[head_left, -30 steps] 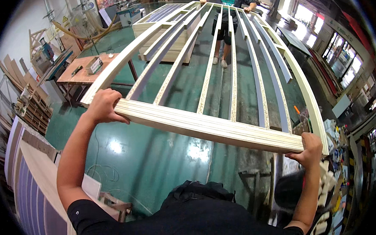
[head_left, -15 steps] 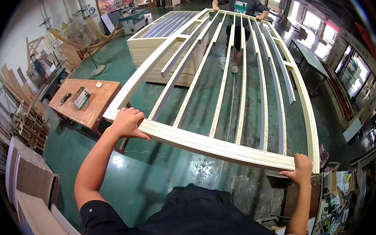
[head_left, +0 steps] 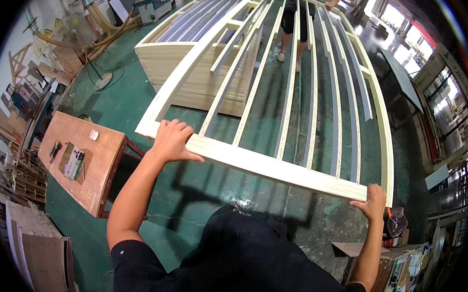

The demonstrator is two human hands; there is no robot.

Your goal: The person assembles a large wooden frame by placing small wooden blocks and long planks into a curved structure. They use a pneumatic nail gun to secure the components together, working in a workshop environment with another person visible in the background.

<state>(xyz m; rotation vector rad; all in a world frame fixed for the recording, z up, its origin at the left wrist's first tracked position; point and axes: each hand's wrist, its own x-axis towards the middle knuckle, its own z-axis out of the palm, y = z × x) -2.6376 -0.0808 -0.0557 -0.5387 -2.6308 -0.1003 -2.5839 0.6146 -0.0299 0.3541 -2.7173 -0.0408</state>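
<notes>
A large pale wooden frame [head_left: 277, 167] with several long slats is held off the floor in front of me. My left hand [head_left: 174, 141] grips its near rail close to the left corner, thumb on the near side and fingers over the top. At the right end of that rail my right hand [head_left: 373, 202] is closed round the wood, next to the corner. A co-worker's hand [head_left: 333, 2] is at the far end of the frame, and the co-worker's other hand is partly cut off by the picture's upper edge.
A tall stack of similar frames [head_left: 187, 69] stands left of and partly behind the held frame. A low wooden worktable [head_left: 104, 153] with small items is at the left. Boards [head_left: 44, 261] lean at lower left; a cluttered bench [head_left: 404, 269] sits at lower right.
The stack and the worktable have shifted down and left in the view. The frame stays in my hands, its near rail now showing more of a broad smooth face. The co-worker appears higher up.
</notes>
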